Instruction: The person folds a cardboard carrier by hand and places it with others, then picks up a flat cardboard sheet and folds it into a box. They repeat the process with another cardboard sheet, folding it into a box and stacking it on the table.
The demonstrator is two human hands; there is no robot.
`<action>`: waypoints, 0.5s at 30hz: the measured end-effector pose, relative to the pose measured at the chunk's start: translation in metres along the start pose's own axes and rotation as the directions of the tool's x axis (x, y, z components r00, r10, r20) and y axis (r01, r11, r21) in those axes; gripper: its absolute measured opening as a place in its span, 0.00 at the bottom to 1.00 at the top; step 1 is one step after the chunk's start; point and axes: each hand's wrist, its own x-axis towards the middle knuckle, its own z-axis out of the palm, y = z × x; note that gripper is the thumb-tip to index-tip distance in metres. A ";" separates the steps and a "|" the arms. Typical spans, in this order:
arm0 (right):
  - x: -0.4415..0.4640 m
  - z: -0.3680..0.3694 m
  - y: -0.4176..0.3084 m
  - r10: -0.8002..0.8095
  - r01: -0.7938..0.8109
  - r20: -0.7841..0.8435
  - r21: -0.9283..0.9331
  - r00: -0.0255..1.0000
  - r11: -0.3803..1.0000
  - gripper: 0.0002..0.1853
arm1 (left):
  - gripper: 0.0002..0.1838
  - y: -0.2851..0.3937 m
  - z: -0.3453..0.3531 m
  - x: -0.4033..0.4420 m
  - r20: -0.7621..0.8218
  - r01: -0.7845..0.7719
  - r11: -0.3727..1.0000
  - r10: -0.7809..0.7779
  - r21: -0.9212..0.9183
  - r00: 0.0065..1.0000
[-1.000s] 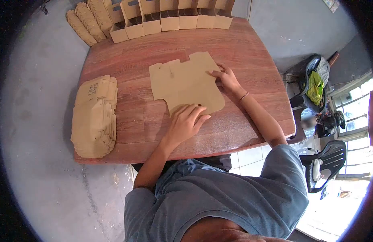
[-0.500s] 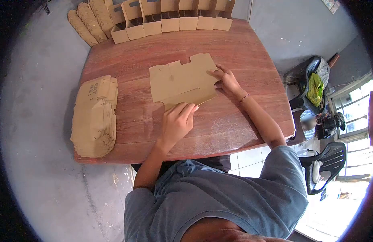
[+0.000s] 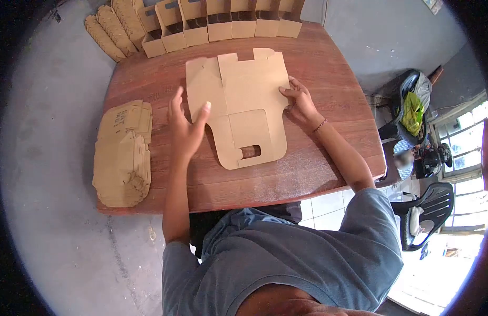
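Bundles [image 3: 115, 30] of brown cardboard, three side by side, slant at the far left corner of the bench [image 3: 328, 73], next to the grey wall [image 3: 54, 137]. Nearer the person, along the bench's left edge, lies a pile [image 3: 115, 168] of flat cardboard pieces with uneven edges; dark lettering shows near its upper end. From the bundles rightwards, a row of seven cartons [image 3: 219, 31] stands upright along the far edge, each with a tall back and a low box front.

The left hand [image 3: 186, 134] is spread, its fingers just outside the left edge of the cardboard sheet [image 3: 249, 87] and its thumb over the face; whether the thumb presses on it cannot be told. The sheet is over the middle of the bench, between the two hands. Its upper part is wide, with a notch in the top edge; its lower part is narrower, with rounded corners, a smaller panel lying over it and an oblong hole near the bottom.

The right hand [image 3: 301, 102] pinches the sheet's right edge, thumb on top. A thin bracelet [image 3: 320, 126] circles that wrist. Beyond the bench's right side are a yellow-green bag [image 3: 412, 115], a black chair [image 3: 432, 208] and a bright window [image 3: 468, 158].
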 end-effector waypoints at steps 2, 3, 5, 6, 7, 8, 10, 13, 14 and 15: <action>-0.007 0.009 -0.005 0.006 -0.006 0.014 0.041 1.000 0.999 0.24 | 0.37 -0.006 0.002 0.006 -0.016 0.267 0.960 -0.270 -0.088 0.963; -0.010 0.013 -0.005 -0.001 0.000 0.025 0.053 1.000 0.999 0.24 | 0.38 0.006 0.000 0.008 0.076 0.355 0.908 -0.347 -0.222 0.935; -0.009 0.011 -0.004 -0.008 0.006 0.034 0.065 0.999 0.998 0.24 | 0.39 0.032 -0.005 0.010 0.228 0.564 0.745 -0.516 -0.356 0.826; -0.006 0.008 -0.003 -0.002 -0.001 0.065 0.044 0.998 0.999 0.25 | 0.39 0.032 -0.004 0.009 0.228 0.564 0.745 -0.516 -0.356 0.825; -0.005 0.006 -0.002 0.006 -0.009 0.096 0.022 0.995 1.000 0.26 | 0.38 0.033 -0.004 0.008 0.298 0.618 0.667 -0.542 -0.416 0.786; -0.005 0.003 0.000 0.008 -0.011 0.096 0.022 0.995 1.000 0.26 | 0.37 0.033 -0.004 0.007 0.368 0.668 0.580 -0.559 -0.467 0.743; -0.010 0.011 -0.002 0.050 -0.048 0.101 -0.028 0.994 0.998 0.29 | 0.36 0.033 -0.003 0.005 0.360 0.656 0.576 -0.552 -0.487 0.752; -0.007 0.007 0.003 0.068 -0.059 0.133 -0.067 0.989 0.996 0.32 | 0.34 0.027 0.003 0.002 0.344 0.613 0.563 -0.516 -0.554 0.785; -0.008 0.005 0.003 0.068 -0.059 0.134 -0.067 0.989 0.996 0.32 | 0.33 0.023 0.005 0.001 0.331 0.582 0.548 -0.491 -0.601 0.805; -0.013 0.012 -0.002 0.063 -0.053 0.142 -0.073 0.988 0.996 0.33 | 0.33 0.024 0.004 0.000 0.330 0.581 0.548 -0.492 -0.602 0.806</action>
